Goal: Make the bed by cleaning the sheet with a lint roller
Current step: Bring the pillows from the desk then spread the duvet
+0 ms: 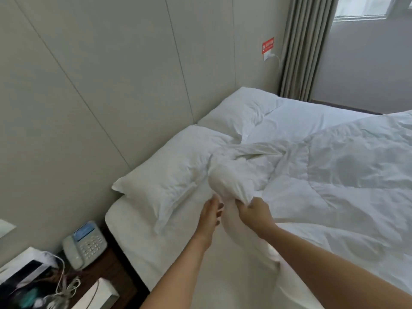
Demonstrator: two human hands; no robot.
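At the lower left of your frame, a dark wooden nightstand (pixel 107 267) carries a pale desk telephone (pixel 83 243) with a keypad and small blue display. Just beside it, nearer the corner, you have a tangle of white cables (pixel 64 284) lying over a dark box (pixel 24 273). A white box (pixel 100 293) sits at the bottom edge. Grey wall panels (pixel 100 74) fill your upper left. At upper centre-right, a red sticker (pixel 267 45) sits above a wall socket (pixel 268 55) with a white plug. A grey curtain (pixel 305 47) hangs beside a window (pixel 370 6) at the upper right.
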